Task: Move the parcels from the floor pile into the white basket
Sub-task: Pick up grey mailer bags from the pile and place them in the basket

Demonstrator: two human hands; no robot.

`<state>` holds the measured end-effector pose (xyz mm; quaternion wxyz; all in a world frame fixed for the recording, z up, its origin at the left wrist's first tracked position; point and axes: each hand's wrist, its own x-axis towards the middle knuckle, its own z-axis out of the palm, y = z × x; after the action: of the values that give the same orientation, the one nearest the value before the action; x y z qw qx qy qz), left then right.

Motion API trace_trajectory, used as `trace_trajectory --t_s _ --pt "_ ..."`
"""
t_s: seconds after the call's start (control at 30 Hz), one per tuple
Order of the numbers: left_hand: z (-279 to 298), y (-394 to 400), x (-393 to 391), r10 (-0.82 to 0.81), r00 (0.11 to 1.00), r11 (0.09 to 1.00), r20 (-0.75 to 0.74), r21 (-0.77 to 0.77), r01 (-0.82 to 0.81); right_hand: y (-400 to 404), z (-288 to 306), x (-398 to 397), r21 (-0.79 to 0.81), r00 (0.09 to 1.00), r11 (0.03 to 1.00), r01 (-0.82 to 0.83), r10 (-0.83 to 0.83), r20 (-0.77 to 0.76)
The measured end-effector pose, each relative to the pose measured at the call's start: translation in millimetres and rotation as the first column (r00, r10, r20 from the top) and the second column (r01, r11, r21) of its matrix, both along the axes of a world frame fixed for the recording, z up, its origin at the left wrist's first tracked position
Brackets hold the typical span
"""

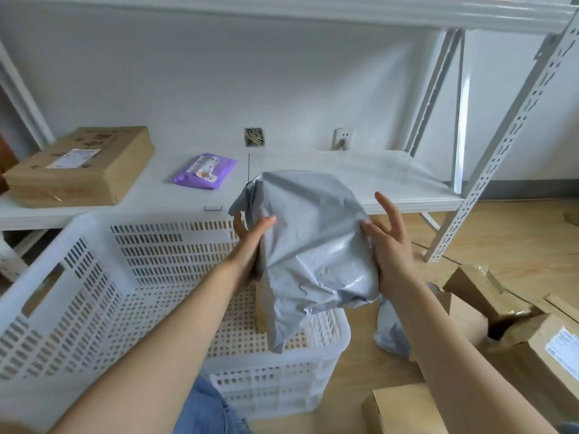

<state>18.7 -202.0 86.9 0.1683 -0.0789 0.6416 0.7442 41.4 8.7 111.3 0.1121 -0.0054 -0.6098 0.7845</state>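
- Denim knee [208, 408] sits nearest, just below the basket's near wall.
- Left hand [250, 245] grips the left edge of the grey bag [310, 245], thumb over the front and fingers curled behind it.
- Right hand [390, 242] presses its palm and thumb to the bag's right side; its fingers are straight and spread apart, pointing up, not wrapped round the bag.
- Grey bag is held upright above the basket's right end, its lower corner hanging down inside the rim.
- White basket [78, 296] stands on the wood floor, slotted walls all round; a brown box [263, 308] stands inside it, mostly hidden behind the bag.
- Right of the basket lies the floor pile: a second grey bag [391, 330] just beside the basket, then cardboard boxes [501, 324], one with a white label.
- Behind the basket runs a low white shelf [376, 183]; on it, a flat carton [84, 164] to the left and a purple pouch [205, 170] nearer the middle.
- Right of the basket, well back, a slotted rack post [501, 145] rises at a slant.
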Motion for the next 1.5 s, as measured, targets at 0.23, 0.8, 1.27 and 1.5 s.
trace_trajectory --t_s 0.23,0.8,1.27,1.5 --pt "-5 -15 -10 0.244 0.932 0.932 -0.268 -0.199 -0.302 -41 -21 -13 0.699 0.993 0.708 -0.103 0.112 0.033" --pt "-22 -48 -34 0.191 0.967 0.959 -0.17 0.244 -0.146 -77 -28 -41 0.365 0.958 0.887 -0.285 0.272 0.087" --pt "-33 -52 -36 0.194 0.963 0.95 -0.186 -0.209 -0.232 -78 -46 -46 0.662 0.962 0.726 -0.186 0.271 -0.026" --pt "-42 -64 -44 0.252 0.926 0.915 -0.282 -0.242 -0.323 -78 -42 -45 0.375 0.915 0.834 -0.404 0.366 0.173"
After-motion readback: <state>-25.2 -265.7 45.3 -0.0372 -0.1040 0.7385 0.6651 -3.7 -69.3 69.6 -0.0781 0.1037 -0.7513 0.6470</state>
